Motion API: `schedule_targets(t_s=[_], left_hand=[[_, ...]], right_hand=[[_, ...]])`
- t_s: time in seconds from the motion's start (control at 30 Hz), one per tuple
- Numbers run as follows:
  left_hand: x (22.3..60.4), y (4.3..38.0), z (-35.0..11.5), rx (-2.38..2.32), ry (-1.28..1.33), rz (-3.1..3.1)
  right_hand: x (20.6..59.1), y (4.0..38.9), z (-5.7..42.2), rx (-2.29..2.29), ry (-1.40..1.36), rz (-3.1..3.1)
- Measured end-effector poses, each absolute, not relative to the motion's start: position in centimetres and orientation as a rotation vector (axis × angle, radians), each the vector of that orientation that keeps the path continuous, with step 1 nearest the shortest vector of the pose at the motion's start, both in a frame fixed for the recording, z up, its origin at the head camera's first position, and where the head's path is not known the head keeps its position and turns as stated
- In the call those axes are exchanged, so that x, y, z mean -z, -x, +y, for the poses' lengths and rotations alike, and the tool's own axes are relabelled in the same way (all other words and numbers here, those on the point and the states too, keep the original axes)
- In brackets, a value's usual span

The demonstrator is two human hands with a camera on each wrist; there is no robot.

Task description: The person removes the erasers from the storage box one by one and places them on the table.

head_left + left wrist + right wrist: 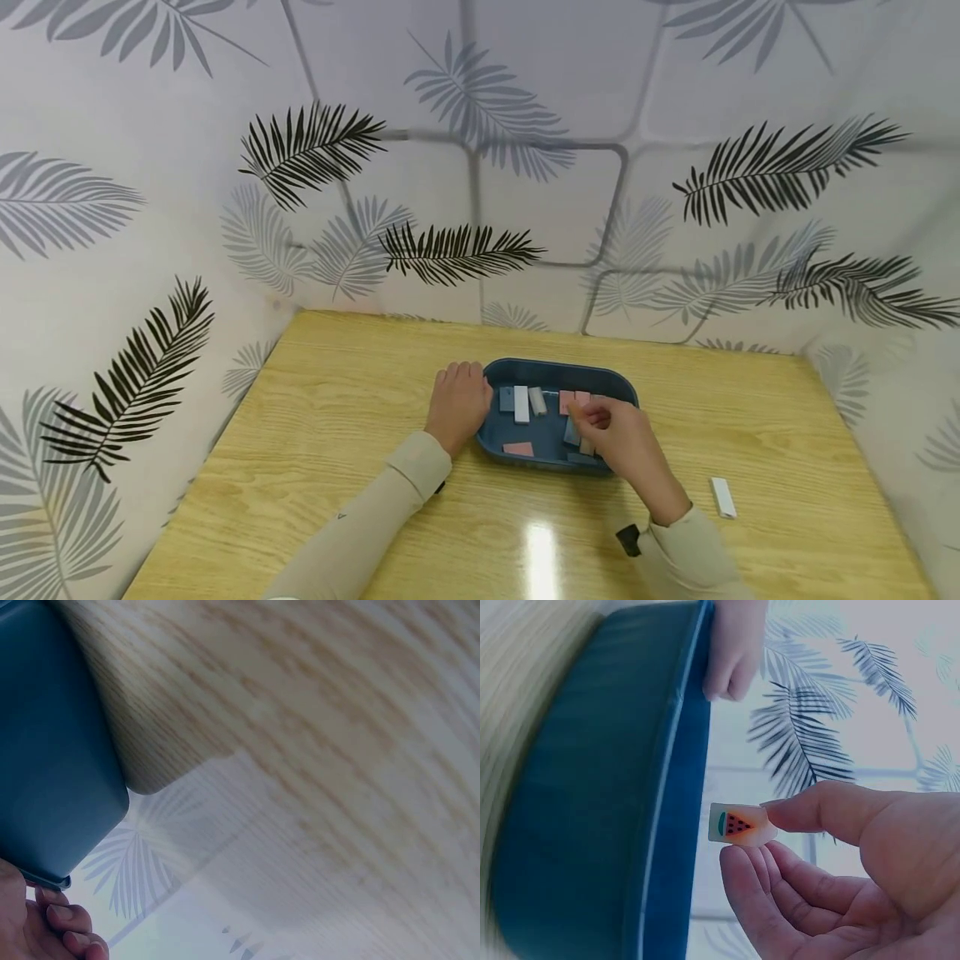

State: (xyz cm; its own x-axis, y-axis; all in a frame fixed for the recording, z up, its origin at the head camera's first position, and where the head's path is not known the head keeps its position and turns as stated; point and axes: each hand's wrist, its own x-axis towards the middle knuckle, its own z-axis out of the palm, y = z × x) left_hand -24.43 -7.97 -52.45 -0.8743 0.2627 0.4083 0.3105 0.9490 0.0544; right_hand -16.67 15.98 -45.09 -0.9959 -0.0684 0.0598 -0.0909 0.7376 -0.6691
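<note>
My left hand [460, 406] grips the left end of a dark blue plastic bin [562, 364], its fingers curled at the rim in the left wrist view. Over the bin's right side, my right hand [624, 435] pinches a small pale eraser [739, 823] with a watermelon slice printed on it, between thumb and fingertips. Several small blocks lie inside the bin: a white one [521, 404], a blue one [507, 399] and a pink one [518, 449] among them. Part of the bin's right side is hidden behind my right hand.
A white block [723, 497] lies on the wooden table [337, 400], right of my right wrist. Walls with a leaf pattern [465, 254] rise behind the table and at both sides.
</note>
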Motion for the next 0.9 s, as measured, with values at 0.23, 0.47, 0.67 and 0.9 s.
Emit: schedule_targets(t_s=[0.23,0.47,0.67,0.9], left_hand=[[52.6,24.5,-7.8,0.157,0.422,-2.694],[52.6,24.4,-7.8,0.169,0.414,-2.675],[52.6,24.4,-7.7,0.211,0.405,-2.714],[52.6,24.4,-7.7,0.197,0.408,-2.697]], right_hand=[[44.2,15.6,18.7,-1.137,-0.038,-2.95],[44.2,14.4,22.0,-1.104,0.033,-2.945],[44.9,13.0,25.0,-1.076,0.124,-2.958],[46.0,11.7,28.5,-1.028,0.196,-2.97]])
